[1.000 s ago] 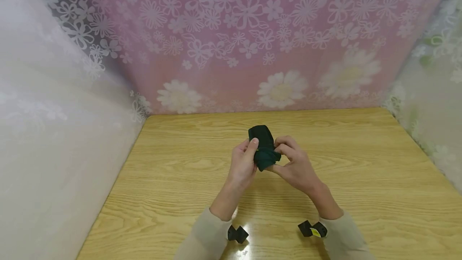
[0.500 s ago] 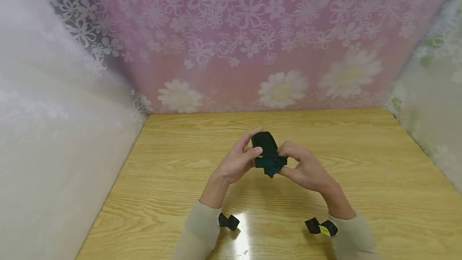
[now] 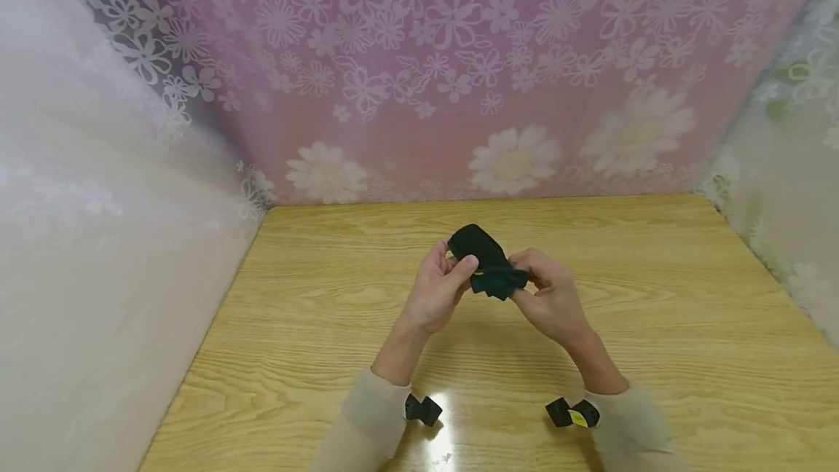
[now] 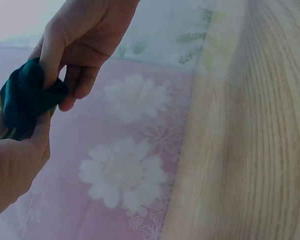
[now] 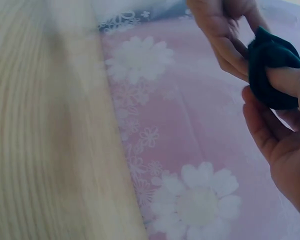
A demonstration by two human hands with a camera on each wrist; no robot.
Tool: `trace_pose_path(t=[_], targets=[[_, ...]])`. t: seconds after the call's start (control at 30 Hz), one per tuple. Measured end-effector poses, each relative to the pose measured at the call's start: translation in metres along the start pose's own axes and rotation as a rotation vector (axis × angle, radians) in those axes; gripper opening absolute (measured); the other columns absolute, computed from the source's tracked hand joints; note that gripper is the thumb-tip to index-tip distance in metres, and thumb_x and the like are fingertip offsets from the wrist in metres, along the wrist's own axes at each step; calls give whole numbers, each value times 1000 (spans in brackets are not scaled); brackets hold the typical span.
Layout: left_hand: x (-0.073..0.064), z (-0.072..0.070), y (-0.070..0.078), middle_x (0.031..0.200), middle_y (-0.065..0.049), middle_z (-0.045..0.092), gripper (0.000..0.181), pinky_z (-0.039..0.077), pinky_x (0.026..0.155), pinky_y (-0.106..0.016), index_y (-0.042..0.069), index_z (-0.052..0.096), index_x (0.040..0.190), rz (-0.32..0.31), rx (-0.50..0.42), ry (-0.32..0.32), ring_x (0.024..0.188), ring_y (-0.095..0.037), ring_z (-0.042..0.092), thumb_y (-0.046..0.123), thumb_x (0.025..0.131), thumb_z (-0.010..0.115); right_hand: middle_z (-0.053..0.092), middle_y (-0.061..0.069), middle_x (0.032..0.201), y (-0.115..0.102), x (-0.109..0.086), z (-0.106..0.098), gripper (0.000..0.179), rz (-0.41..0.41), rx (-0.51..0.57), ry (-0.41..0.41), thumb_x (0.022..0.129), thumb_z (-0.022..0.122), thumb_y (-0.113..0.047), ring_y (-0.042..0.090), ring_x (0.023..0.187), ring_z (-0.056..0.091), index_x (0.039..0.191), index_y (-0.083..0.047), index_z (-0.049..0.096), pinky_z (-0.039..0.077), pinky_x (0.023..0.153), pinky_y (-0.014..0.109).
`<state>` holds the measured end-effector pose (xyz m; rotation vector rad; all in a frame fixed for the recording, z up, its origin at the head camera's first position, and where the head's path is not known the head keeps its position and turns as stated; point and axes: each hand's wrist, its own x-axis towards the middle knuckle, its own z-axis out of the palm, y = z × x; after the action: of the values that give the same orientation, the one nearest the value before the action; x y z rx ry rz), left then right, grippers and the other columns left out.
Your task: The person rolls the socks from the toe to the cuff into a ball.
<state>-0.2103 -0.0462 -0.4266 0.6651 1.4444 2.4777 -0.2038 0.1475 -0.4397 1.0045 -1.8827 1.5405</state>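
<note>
A dark green sock (image 3: 477, 242), folded into a small bundle with a thin yellow line near its fold, is held up above the table between both hands. My left hand (image 3: 429, 297) grips its left side, thumb on top and fingers underneath. From the right, my right hand (image 3: 550, 297) pinches the bunched edge. In the right wrist view the right thumb (image 5: 285, 80) is pushed into the opening of the sock (image 5: 262, 82). The left wrist view shows the sock (image 4: 27, 100) gathered between the hands, with yellow lines along its lower edge.
The wooden table (image 3: 314, 341) spreads beneath both hands. A pink flowered backdrop (image 3: 406, 159) rises at its far edge, with pale panels at left (image 3: 118, 253) and right (image 3: 786, 224). Small black devices sit at the left wrist (image 3: 423, 410) and right wrist (image 3: 572, 414).
The sock's far end has tilted leftward over the last half second, and the bundle has risen slightly. The left fingers, spread earlier, have closed in on it. The right hand keeps pinching the bunched edge.
</note>
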Motion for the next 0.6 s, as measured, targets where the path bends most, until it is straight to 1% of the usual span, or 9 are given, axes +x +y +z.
trace_pose_path(t=[0.07, 0.1, 0.17, 0.27, 0.37, 0.5, 0.6], targets=[[0, 3, -1, 104, 0, 72, 28, 54, 91, -27, 5, 43, 130, 21, -9, 49, 95, -10, 70, 4, 103, 51, 64, 15, 82, 0, 2, 6, 26, -53, -44, 53, 71, 71, 27, 11, 74, 58, 79, 3, 63, 49, 68, 15], [0, 5, -1, 103, 0, 72, 27, 55, 89, -26, 5, 43, 129, 29, -17, 72, 94, -10, 70, 4, 103, 51, 64, 15, 80, -4, 4, 9, 29, -72, -71, 79, 68, 70, 30, 10, 73, 59, 78, 3, 63, 50, 69, 14], [0, 9, -2, 101, 0, 72, 25, 56, 86, -26, 4, 44, 127, 42, -37, 110, 93, -10, 70, 2, 103, 50, 66, 16, 77, -5, 4, 13, 31, -99, -122, 126, 65, 68, 31, 7, 71, 59, 76, 3, 64, 50, 68, 12], [-1, 17, -5, 98, -1, 71, 23, 57, 81, -25, 2, 44, 125, 57, -79, 184, 91, -9, 70, 0, 102, 50, 66, 16, 73, -1, 2, 17, 27, -124, -182, 194, 66, 66, 29, 6, 66, 60, 73, 3, 64, 50, 64, 11], [-3, 26, -9, 101, -4, 70, 27, 57, 82, -26, 0, 42, 127, 64, -140, 273, 94, -11, 70, 0, 102, 51, 66, 15, 71, 6, -3, 21, 24, -125, -241, 267, 67, 69, 26, 6, 61, 60, 71, 3, 64, 50, 58, 11], [-5, 38, -14, 112, -15, 66, 32, 56, 88, -30, -4, 40, 130, 81, -207, 391, 104, -19, 68, 2, 102, 53, 67, 13, 67, 8, -5, 27, 21, -133, -315, 334, 70, 70, 22, 9, 52, 57, 69, 2, 64, 46, 50, 14], [-7, 45, -16, 118, -20, 62, 32, 53, 93, -34, -5, 40, 129, 99, -244, 450, 110, -23, 66, 3, 102, 54, 66, 12, 62, 10, -6, 30, 22, -157, -339, 356, 72, 68, 21, 13, 46, 55, 65, 1, 61, 42, 46, 16]])
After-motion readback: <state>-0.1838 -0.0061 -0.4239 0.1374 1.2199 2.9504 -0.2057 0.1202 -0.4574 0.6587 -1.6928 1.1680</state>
